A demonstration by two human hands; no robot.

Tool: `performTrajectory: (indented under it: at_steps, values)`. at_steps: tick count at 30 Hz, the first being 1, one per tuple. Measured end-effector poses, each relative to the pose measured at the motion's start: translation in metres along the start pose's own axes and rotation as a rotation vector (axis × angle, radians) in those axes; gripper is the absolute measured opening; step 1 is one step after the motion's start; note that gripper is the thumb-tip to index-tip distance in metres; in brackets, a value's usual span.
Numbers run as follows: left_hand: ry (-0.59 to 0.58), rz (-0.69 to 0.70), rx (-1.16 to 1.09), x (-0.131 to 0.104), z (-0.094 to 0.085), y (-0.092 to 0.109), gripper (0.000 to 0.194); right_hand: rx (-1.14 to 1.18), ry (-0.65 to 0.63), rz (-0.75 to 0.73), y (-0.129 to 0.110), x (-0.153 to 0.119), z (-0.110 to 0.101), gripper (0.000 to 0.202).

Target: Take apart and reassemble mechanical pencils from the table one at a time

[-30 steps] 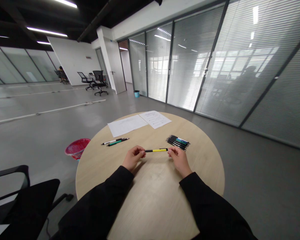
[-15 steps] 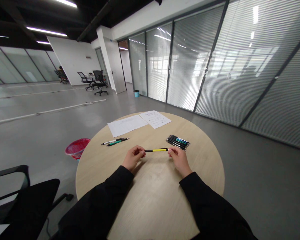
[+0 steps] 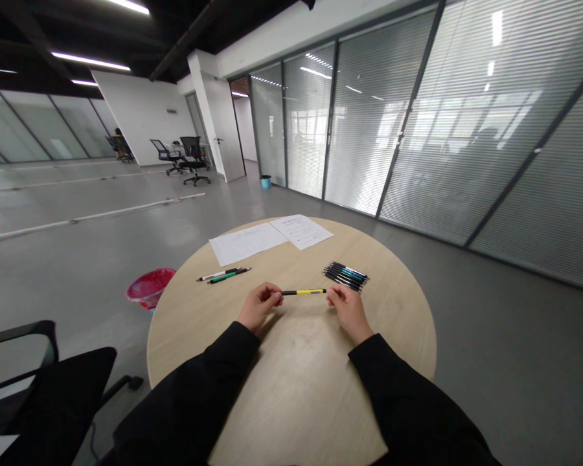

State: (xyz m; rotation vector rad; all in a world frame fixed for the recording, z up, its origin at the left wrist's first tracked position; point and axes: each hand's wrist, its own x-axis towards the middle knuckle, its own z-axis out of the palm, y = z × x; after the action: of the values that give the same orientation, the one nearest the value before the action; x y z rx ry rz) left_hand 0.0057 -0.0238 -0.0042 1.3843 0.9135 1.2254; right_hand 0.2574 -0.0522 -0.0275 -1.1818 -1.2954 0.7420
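A yellow and black pen (image 3: 307, 292) is held level above the round table (image 3: 291, 362), one end in each hand. My left hand (image 3: 261, 307) pinches its black end. At the other end, the fingertips of my right hand (image 3: 346, 310) close on the tip. Just beyond my right hand lies a row of several pens (image 3: 346, 276), mostly black with some blue and green. To the left of my left hand, a white and black pen (image 3: 218, 274) rests beside a green and black pen (image 3: 229, 276).
Two printed paper sheets (image 3: 247, 242) lie at the table's far edge. A red-lined bin (image 3: 150, 288) stands on the floor left of the table. At the lower left is a black chair (image 3: 53, 401). Blinds-covered glass walls run along the right.
The yellow pen has turned about its long axis, so its clip no longer shows on top and printing faces me. Both hands stay in nearly the same place.
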Motion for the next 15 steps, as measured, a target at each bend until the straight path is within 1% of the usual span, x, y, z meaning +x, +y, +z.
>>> performTrajectory:
  at_steps: [8,15]
  values:
    - [-0.001,-0.002,0.015,0.0001,0.0005,0.0014,0.033,-0.007,0.014,0.000,0.0021,0.0006,0.0010,0.036]
    - [0.010,-0.026,-0.010,-0.0001,0.0012,0.0023,0.033,0.116,0.040,0.030,0.0045,0.0006,0.0041,0.035]
